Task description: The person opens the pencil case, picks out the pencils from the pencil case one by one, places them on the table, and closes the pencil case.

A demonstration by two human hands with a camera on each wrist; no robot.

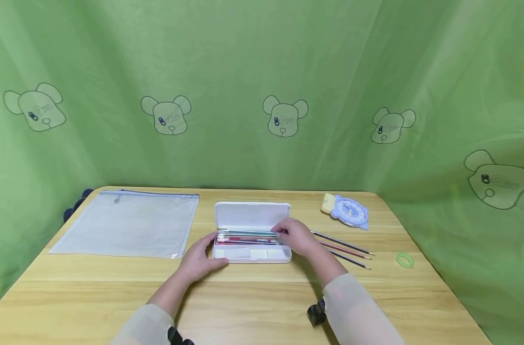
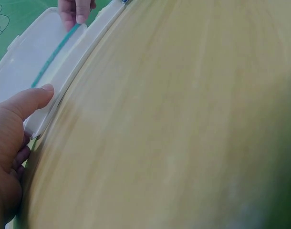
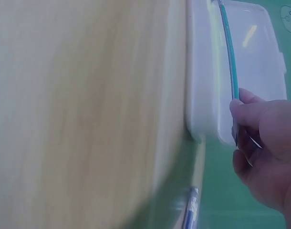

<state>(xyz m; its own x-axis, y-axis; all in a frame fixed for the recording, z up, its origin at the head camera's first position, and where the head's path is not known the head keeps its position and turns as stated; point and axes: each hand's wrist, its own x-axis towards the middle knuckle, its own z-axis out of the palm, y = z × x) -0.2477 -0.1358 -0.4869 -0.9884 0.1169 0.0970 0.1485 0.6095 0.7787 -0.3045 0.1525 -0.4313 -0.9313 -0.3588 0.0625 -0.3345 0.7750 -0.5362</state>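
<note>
A white pencil case (image 1: 252, 213) lies open near the middle of the table, its lid tipped back, with several pencils (image 1: 244, 238) inside. My right hand (image 1: 297, 236) pinches a teal pencil (image 3: 230, 57) near one end, over the case's right side. In the right wrist view, thumb and fingertips meet on that pencil. At the case's left end, my left hand (image 1: 199, 259) grips it, the thumb (image 2: 38, 100) lying on the front rim in the left wrist view. Part of the case's contents is hidden behind my right fingers.
Right of the case lie 3 dark and red pencils (image 1: 347, 247). Farther back sit a blue clock-faced item (image 1: 350, 212) and a pale yellow block (image 1: 328, 203). A green ring (image 1: 404, 260) is near the right edge. A translucent zip pouch (image 1: 128, 224) covers the back left.
</note>
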